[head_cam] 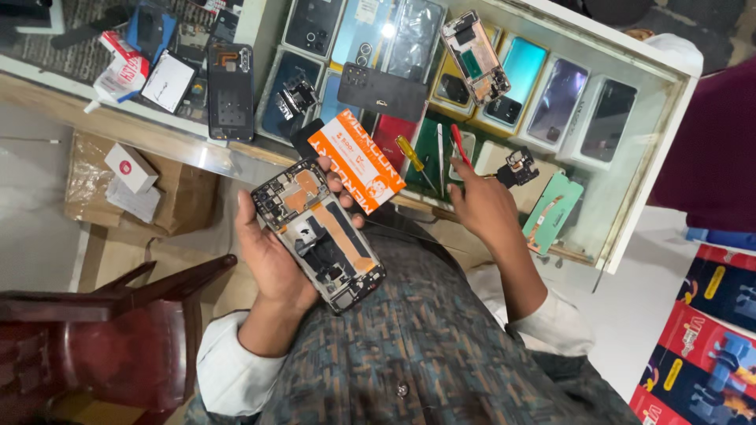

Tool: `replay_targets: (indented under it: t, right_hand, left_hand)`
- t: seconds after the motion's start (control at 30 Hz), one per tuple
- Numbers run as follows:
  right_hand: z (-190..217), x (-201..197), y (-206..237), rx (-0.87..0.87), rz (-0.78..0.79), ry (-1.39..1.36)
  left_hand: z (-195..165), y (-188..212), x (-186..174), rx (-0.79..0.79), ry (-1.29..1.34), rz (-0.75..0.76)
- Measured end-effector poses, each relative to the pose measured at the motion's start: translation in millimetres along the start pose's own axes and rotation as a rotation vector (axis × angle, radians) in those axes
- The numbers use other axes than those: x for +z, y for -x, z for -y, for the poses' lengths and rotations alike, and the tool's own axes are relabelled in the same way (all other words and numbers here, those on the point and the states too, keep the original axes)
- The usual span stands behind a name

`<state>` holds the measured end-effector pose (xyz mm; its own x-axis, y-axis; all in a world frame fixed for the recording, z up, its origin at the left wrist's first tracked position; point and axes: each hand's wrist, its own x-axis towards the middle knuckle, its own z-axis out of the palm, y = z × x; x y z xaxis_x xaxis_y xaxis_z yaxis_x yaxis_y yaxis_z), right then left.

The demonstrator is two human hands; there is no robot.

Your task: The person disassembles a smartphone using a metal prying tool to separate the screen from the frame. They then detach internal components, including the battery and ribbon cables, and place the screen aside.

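Note:
My left hand (272, 256) holds an opened phone (319, 232) with its back cover off, so the circuit board and copper-coloured parts show. Its fingertips also touch an orange and white packet (358, 157) lying at the edge of the glass counter (630, 197). My right hand (482, 206) reaches onto the counter, and its fingertips pinch the lower end of a red-handled tool (461, 145). A yellow-handled screwdriver (409, 151) lies just left of that tool. A small black part (517, 167) sits to the right of my right hand.
On the glass lie a black back cover (382, 90), a bare phone frame (475, 55), a black phone shell (231, 90), a green frame piece (553, 212) and a white tube (118, 83). Boxed phones show under the glass. A dark wooden chair (102, 330) stands at the left.

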<state>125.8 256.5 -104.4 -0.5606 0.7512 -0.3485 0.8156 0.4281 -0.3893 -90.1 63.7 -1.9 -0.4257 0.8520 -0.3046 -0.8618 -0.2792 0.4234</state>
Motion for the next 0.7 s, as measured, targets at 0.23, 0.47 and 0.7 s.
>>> replay_targets:
  t: [0.23,0.47,0.7]
  right_hand:
    - [-11,2,-26,-0.083,0.046,0.105]
    - [24,-48,29,-0.489,-0.234,-0.469]
    - [91,-94,63,-1.046,-0.020,-0.417]
  left_hand:
    - [18,2,7,0.017,0.032,-0.040]
    - [61,4,7,-0.003,0.123,-0.003]
    - [94,4,7,0.090,0.146,0.025]
